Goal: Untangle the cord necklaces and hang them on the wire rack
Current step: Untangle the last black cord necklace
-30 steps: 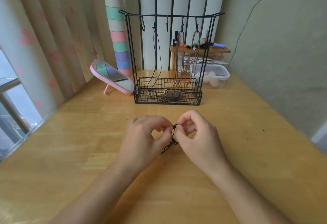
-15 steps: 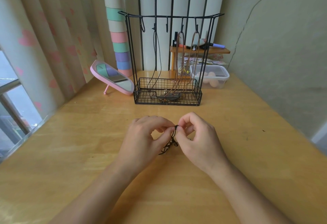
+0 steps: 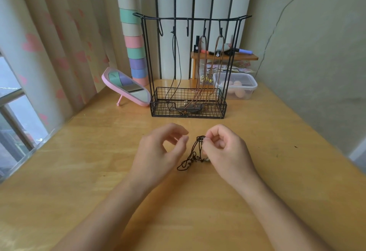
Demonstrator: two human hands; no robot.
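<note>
Three cord necklaces already hang on the wire rack (image 3: 194, 19): one black cord (image 3: 175, 62) toward its left side and two brown cords (image 3: 205, 62) toward its right side, with their pendants lying down in the rack's basket. As far as I can see, two hooks are free. What is left is the dark cord necklace (image 3: 195, 151), which is in front of the rack, between my two hands, and it looks knotted and bunched. My right hand (image 3: 225, 151) pinches its upper end between thumb and forefinger, the other fingers curled in, so the cord hangs down from this pinch and its lower loops touch the table (image 3: 79, 171). My left hand (image 3: 160, 151) is loosely curled, thumb and forefinger a little apart, and it holds nothing; it is just beside the cord, on the side of the rack's left edge, not touching it. Half a second ago both hands were close together and both pinched the same knot. Now the left hand has let go and moved away, and more of the cord is visible. I judge the untangling is not finished, and the hanging comes after.
</note>
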